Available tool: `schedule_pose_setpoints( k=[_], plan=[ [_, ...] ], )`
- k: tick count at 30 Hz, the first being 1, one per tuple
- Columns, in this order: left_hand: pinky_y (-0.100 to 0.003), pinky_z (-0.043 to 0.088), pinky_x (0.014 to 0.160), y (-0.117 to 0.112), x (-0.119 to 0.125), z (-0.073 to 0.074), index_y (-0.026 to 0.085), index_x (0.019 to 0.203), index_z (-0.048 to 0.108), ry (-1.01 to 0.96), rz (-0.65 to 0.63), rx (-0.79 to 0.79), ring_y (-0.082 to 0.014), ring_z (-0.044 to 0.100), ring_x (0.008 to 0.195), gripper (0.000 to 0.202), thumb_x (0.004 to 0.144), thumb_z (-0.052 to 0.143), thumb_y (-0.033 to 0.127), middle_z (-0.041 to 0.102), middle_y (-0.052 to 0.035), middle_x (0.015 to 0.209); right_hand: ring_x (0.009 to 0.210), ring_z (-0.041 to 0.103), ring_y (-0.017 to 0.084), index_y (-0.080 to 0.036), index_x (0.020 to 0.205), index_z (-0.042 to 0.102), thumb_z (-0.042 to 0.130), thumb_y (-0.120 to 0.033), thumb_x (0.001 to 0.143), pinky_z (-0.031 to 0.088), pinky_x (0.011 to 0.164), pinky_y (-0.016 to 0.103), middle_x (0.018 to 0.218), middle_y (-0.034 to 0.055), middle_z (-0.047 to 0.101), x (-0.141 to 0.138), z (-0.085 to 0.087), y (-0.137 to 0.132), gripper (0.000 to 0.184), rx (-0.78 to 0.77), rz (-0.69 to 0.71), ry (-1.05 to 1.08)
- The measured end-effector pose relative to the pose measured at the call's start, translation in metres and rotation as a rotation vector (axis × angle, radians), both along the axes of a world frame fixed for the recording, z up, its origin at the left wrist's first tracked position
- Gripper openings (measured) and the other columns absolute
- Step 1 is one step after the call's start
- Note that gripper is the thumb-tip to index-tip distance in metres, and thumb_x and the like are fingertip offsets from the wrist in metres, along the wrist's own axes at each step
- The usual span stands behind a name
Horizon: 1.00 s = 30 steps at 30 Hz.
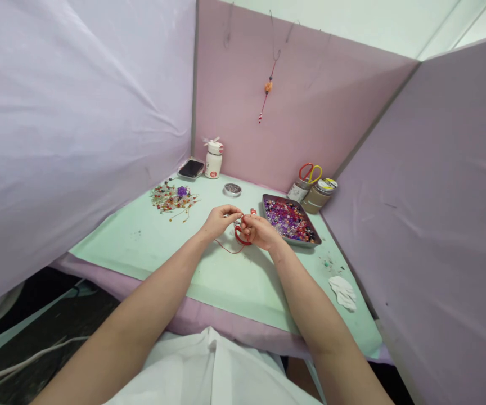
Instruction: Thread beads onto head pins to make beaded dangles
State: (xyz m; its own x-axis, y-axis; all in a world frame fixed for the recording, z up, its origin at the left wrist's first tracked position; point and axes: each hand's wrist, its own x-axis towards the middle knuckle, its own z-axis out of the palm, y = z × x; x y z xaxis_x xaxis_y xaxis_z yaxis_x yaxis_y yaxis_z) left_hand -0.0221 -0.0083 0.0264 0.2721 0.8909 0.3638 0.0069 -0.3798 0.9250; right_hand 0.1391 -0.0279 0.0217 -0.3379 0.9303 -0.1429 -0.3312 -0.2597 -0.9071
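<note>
Head view of a beading station on a pale green bench [150,236]. The left hand [217,220] and right hand [260,229] meet over the bench's middle, both pinched shut on a thin red cord [239,241], which loops below and between them and trails a little toward the person. A small red-and-white bead [253,211] sits just above the right fingers; whether it is already on the cord cannot be told. Immediately right of the fingers stands a shallow metal tray of purple and red loose beads [290,219]; beyond it, two jars, one holding orange-handled scissors [310,171]. Left of the fingers and farther off lies a heap of finished beaded strands [172,198]; behind them a small round tin [232,189], a white bottle [214,159] and a dark phone [191,169]. Judged from the nearly bare cord and the heap, this strand is at an early stage, with most stringing left.
</note>
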Motion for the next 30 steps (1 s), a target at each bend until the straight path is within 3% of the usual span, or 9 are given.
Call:
schedule_pose_setpoints(
  k=[19,30],
  plan=[
    [-0.030,0.046,0.081,-0.0001,0.0013,0.0008,0.016,0.076,0.071,-0.007,-0.012,-0.014,-0.0175,0.062,0.080,0.018,0.069,0.066,0.032,0.071,-0.0049,0.080,0.045,0.037,0.005,-0.018,0.072,0.054,0.076,-0.034,0.067,0.033,0.049,0.022,0.053,-0.0060,0.050,0.0026,-0.0015,-0.0002,0.027,0.019,0.059,-0.022],
    [-0.030,0.047,0.078,-0.0026,-0.0013,0.0047,0.016,0.077,0.072,0.031,-0.129,-0.058,-0.0178,0.062,0.078,0.019,0.067,0.068,0.031,0.072,-0.0054,0.080,0.045,0.027,0.005,-0.019,0.069,0.051,0.071,-0.035,0.072,0.033,0.050,0.022,0.050,-0.0086,0.037,0.0094,-0.0008,-0.0022,0.025,-0.015,0.235,-0.005]
  ],
)
